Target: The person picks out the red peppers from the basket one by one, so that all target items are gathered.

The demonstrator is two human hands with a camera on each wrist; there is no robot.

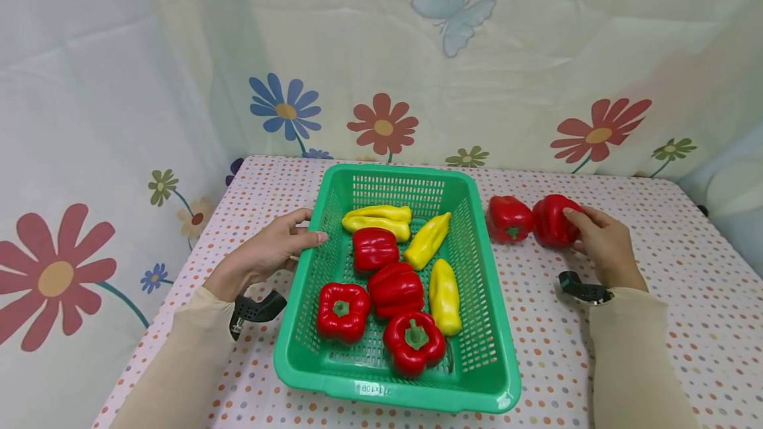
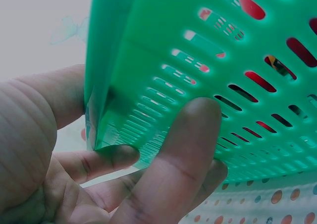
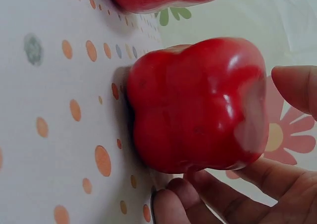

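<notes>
Sitting between right hand's thumb and fingers: red pepper.

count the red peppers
6: in the green basket, back one, middle one, front left one, front right one; on the table, one beside the basket, one at the right hand.

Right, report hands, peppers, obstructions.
Left hand gripping green basket. Right hand at rightmost red pepper. Pepper on table. Possible obstruction: another pepper close on its left.

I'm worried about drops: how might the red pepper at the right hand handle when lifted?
That red pepper may be slippery, given its glossy skin. It's probably stiff, since its lobes don't sag. Its rounded sides might let it roll.
</notes>
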